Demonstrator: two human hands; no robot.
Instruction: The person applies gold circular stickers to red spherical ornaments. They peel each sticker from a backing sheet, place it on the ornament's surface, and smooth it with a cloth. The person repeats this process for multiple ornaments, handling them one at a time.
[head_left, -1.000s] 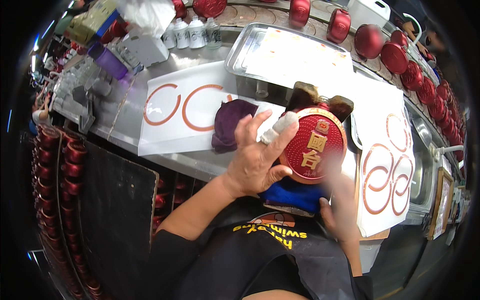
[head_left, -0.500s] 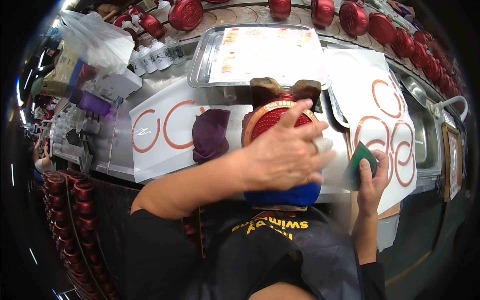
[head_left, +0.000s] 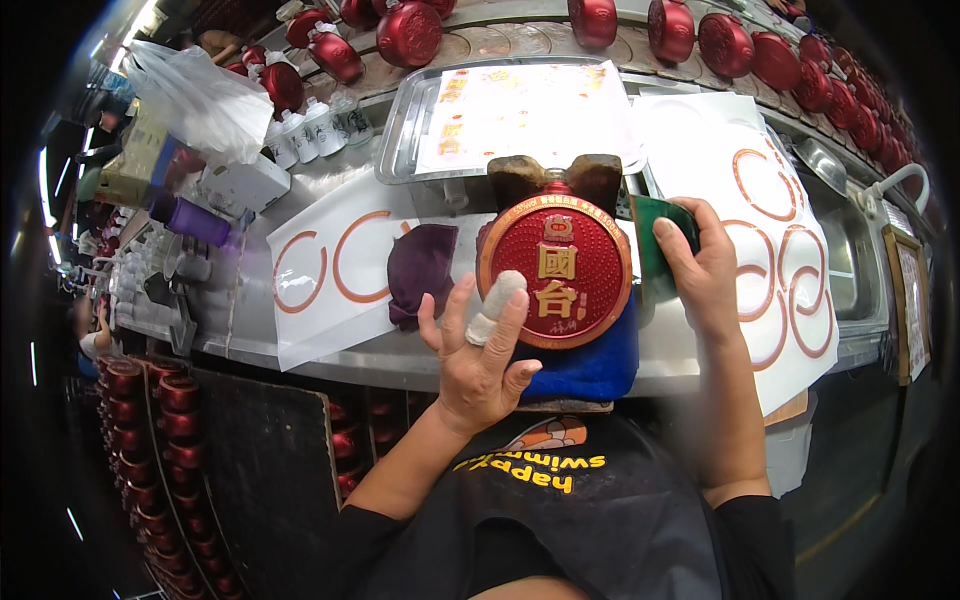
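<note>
A round red bottle (head_left: 590, 240) lies face up in front of me, with raised gold characters and a gold-orange ring around its face. Its neck points away, between two dark wooden blocks (head_left: 512, 180), and blue cloth (head_left: 600, 368) lies under it. My left hand (head_left: 470, 380) is at the bottle's lower left edge, fingers spread and holding nothing. A white wrapping (head_left: 496, 305) covers one of its fingers. My right hand (head_left: 708, 265) grips a thin, flat dark green scraper (head_left: 652, 245) between thumb and fingers, beside the bottle's right rim.
A folded purple cloth (head_left: 420, 268) lies left of the bottle. Sheets with orange ring decals (head_left: 300, 262) are on both sides. Behind stands a metal tray (head_left: 400, 130) with a printed sheet (head_left: 530, 115). Several red bottles (head_left: 725, 45) line the far conveyor; a sink (head_left: 850, 240) is at right.
My left hand has moved off the bottle's face toward me and to the left, uncovering it. The right hand has brought the green scraper left and up to the bottle's rim.
</note>
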